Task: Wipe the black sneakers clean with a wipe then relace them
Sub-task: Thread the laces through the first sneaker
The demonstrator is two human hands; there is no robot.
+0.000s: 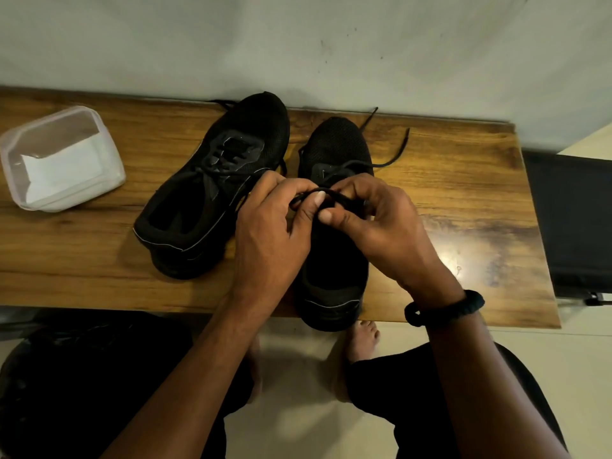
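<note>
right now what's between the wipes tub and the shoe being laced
The other black sneaker lies between the tub and the shoe whose lace the left hand and right hand pinch, seen in the head view.

- No brand, word or number can be read on the left sneaker [212, 190] or the right sneaker [334, 147].
- The plastic container [111, 188] at nine o'clock seems unmarked, though the view is soft.

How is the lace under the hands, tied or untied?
Untied: lace ends lie loose on the table; left hand and right hand pinch a loop.
</note>
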